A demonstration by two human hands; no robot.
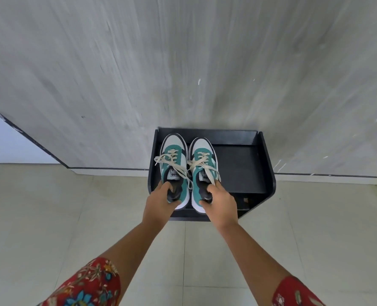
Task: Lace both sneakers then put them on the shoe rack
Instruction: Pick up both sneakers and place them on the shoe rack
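Teal-and-white sneakers sit side by side on the top shelf of a black shoe rack (263, 151), both laced and tied.

Left hand (158, 200) is closed around the heel collar of the left sneaker (174, 155), fingers tucked inside the opening. Right hand (221, 202) grips the heel of the right sneaker (203, 160) the same way. Toes point toward the grey wall (183, 62); the rack stands on a pale tiled floor (50, 206), and red floral sleeves (90, 283) cover the upper arms.

A home entryway, by the look: a low black shoe rack (265, 155) against a grey wall (183, 62), pale tiled floor (39, 206).
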